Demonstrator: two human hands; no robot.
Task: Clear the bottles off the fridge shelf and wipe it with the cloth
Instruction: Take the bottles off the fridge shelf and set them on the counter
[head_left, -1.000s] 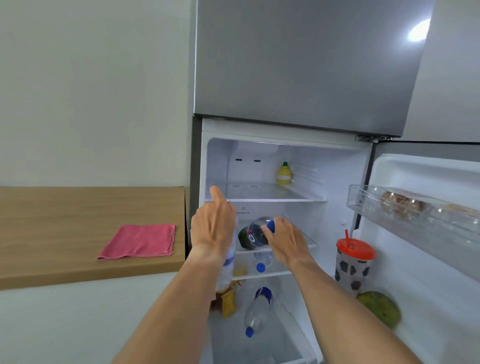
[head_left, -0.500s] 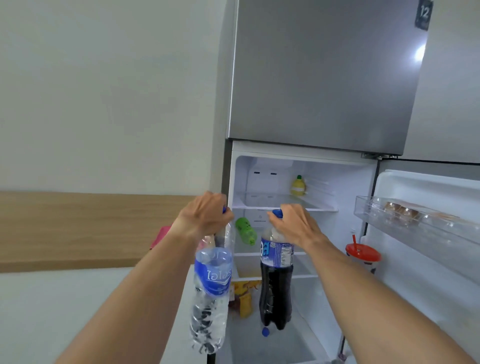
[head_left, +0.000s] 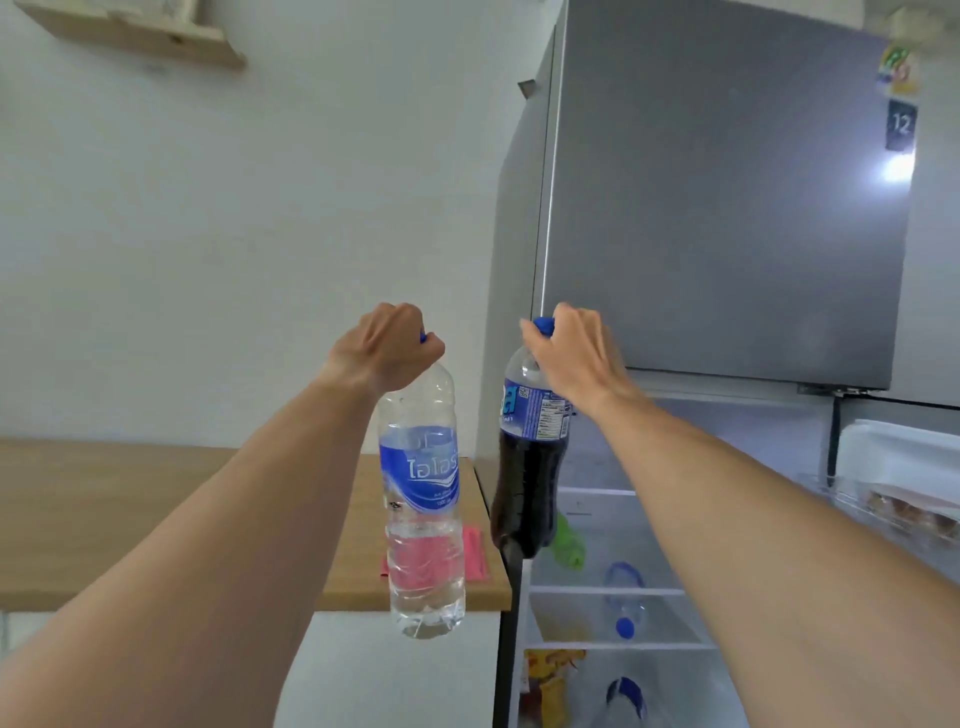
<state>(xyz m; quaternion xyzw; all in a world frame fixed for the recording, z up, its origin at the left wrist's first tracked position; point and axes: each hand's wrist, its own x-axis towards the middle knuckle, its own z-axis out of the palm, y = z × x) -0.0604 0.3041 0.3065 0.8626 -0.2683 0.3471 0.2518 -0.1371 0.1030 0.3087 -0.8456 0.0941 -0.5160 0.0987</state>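
My left hand (head_left: 387, 348) grips the blue cap of a clear water bottle (head_left: 423, 499) with a blue label, hanging upright over the right end of the wooden counter (head_left: 156, 509). My right hand (head_left: 576, 353) holds a dark cola bottle (head_left: 527, 467) by its blue cap, in front of the fridge's left edge. A pink cloth (head_left: 475, 553) lies on the counter, seen partly through the water bottle. Inside the open fridge, a green bottle (head_left: 569, 543) lies on a glass shelf (head_left: 608, 591), and a clear bottle with a blue cap (head_left: 623, 597) rests just below.
The grey freezer door (head_left: 727, 208) is closed above. The open fridge door (head_left: 904, 499) stands at the right with a rack of eggs. Yellow packets (head_left: 553, 686) and another blue-capped bottle (head_left: 626, 696) sit low in the fridge. A wooden wall shelf (head_left: 135, 31) hangs at upper left.
Both hands pulled the two bottles out of the fridge and lifted them leftward toward the counter. The view has tilted up and turned left.
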